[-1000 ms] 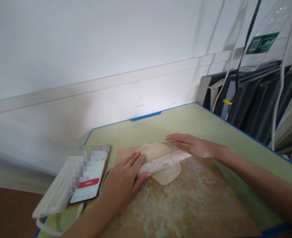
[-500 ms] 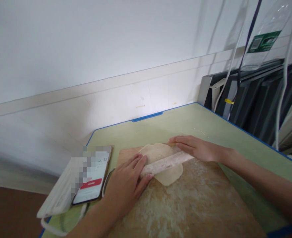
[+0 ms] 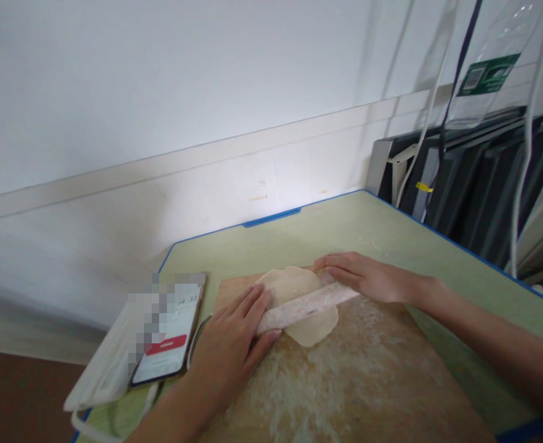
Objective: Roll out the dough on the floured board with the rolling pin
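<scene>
A flour-dusted rolling pin (image 3: pixel 305 306) lies slantwise across a flat, roughly round sheet of dough (image 3: pixel 315 330). My left hand (image 3: pixel 234 335) holds the near-left end of the pin, fingers over the far side and thumb along the near side. At the other end, my right hand (image 3: pixel 366 277) is closed over the pin, its fingers pointing left above the dough's far edge. Both palms hide the pin's ends. Under the dough is a floury wooden board (image 3: pixel 368 369).
Left of the board, a phone (image 3: pixel 167 341) with a lit screen leans on a white box-like object (image 3: pixel 100 375) with a white cable. The green table (image 3: pixel 331 231) has a blue edge and meets a white wall. Dark panels (image 3: pixel 474 172) and a hanging plastic bottle (image 3: pixel 487 74) are at right.
Both hands and the pin hold nearly the same place on the dough. The whole view has shifted slightly, and the phone's displayed digits went from 32 to 33.
</scene>
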Tool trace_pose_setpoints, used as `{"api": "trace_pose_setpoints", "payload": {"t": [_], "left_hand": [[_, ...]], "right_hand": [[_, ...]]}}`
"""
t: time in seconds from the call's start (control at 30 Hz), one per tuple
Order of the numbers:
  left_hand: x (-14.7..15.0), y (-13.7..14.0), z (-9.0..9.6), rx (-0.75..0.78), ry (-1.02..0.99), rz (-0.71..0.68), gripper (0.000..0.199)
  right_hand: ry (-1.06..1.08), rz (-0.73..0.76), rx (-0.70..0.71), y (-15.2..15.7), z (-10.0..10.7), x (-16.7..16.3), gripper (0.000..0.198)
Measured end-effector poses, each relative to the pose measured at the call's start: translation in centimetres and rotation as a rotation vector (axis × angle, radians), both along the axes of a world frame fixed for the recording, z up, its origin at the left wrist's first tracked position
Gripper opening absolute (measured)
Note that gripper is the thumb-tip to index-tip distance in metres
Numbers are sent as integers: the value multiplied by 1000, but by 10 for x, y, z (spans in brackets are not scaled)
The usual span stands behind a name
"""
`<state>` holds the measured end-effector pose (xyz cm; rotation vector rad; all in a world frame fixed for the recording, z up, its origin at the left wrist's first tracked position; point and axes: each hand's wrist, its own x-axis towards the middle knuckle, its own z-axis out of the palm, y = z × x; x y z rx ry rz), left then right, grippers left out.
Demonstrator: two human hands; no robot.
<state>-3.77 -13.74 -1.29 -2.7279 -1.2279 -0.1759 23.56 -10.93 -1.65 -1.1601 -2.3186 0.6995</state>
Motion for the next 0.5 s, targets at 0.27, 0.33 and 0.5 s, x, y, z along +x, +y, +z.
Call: {"api": "trace_pose_setpoints", "payload": {"t": [0.27, 0.33, 0.5], "left_hand": [[0, 0, -3, 12, 17, 28, 46], [0, 0, -3, 14, 16, 31, 45], [0, 0, -3, 12, 9, 29, 42]], "right_hand": [[19, 31, 12, 1, -1, 1, 43], [29, 26, 1, 2, -1, 2, 42], [67, 37, -40, 4, 0, 3, 41]]}}
